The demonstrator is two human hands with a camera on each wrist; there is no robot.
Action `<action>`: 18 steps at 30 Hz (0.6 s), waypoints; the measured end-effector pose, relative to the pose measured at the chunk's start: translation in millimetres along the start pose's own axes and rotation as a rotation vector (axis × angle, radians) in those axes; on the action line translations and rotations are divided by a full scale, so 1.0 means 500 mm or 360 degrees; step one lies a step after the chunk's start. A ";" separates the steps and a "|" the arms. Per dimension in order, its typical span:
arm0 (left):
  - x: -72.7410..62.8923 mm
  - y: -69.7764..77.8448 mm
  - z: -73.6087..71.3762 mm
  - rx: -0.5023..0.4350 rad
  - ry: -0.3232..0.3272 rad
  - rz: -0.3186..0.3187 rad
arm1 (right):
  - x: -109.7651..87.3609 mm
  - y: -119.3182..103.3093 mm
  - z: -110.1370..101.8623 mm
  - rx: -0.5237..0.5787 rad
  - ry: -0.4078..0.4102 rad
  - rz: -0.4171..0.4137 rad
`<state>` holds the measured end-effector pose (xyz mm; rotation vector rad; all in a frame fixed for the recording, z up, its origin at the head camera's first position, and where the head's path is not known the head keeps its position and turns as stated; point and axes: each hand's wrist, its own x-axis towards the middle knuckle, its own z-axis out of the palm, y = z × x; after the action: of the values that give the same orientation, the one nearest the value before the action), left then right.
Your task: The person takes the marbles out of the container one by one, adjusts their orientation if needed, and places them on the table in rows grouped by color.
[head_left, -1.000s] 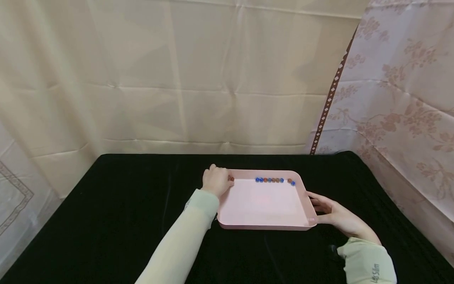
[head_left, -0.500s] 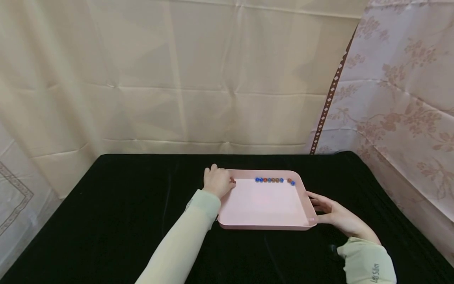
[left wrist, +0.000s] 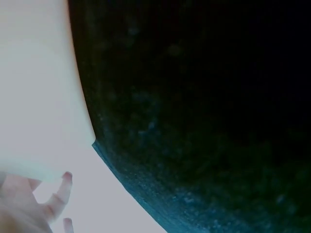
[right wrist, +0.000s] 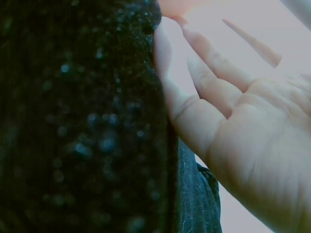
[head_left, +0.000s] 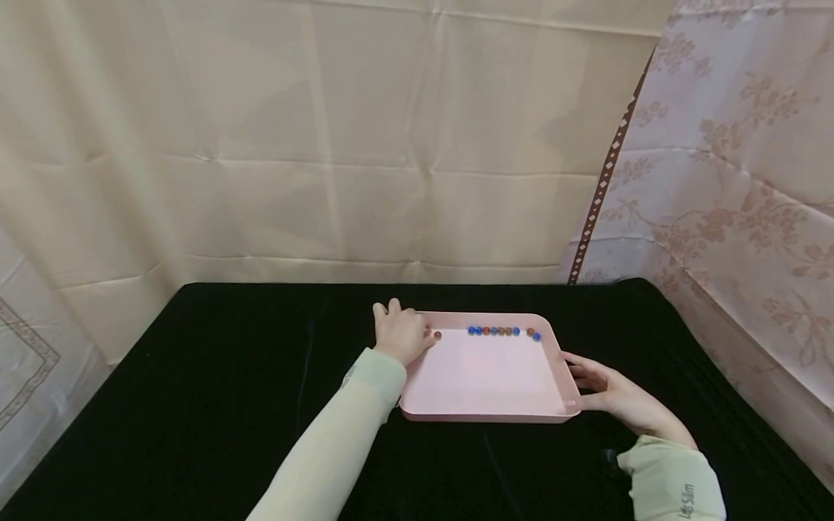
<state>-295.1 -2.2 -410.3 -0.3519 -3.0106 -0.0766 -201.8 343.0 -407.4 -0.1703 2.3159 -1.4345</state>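
Observation:
A shallow pink tray [head_left: 482, 418] lies on the black cloth. At its far left corner my left hand [head_left: 399, 335] reaches over the rim, thumb and forefinger around a reddish marble [head_left: 427, 331], partly hidden by them. Just right of those fingertips a brown marble [head_left: 437, 336] sits on the tray floor. The other left fingers are raised, and they show blurred in the left wrist view. My right hand [head_left: 622, 398] touches the tray's right side from outside, thumb near the front corner. In the right wrist view its fingers look fairly straight.
Several blue, orange and brown marbles [head_left: 494, 331] line the tray's far wall. An orange marble [head_left: 531, 332] and a blue marble [head_left: 537, 337] sit in the far right corner. A cream curtain [head_left: 365, 145] hangs behind the black-covered table [head_left: 260, 362].
The brown marble has come out from under my left fingers and sits a little further right. My left hand has shifted slightly; my right hand stays at the tray's side.

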 end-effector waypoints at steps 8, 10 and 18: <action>0.000 0.004 -0.004 0.0107 0.0065 0.0039 | 0.000 0.001 -0.001 0.0009 -0.0002 -0.0012; 0.001 0.005 -0.003 0.0103 0.0059 0.0034 | 0.001 0.002 -0.001 0.0012 -0.0004 -0.0012; 0.005 0.013 -0.014 0.0027 0.0058 0.0104 | 0.001 0.002 0.001 0.0007 0.0006 0.0008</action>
<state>-295.5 4.2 -402.8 -0.4414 -2.9589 -0.0515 -202.0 343.1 -408.6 -0.1610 2.3144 -1.4382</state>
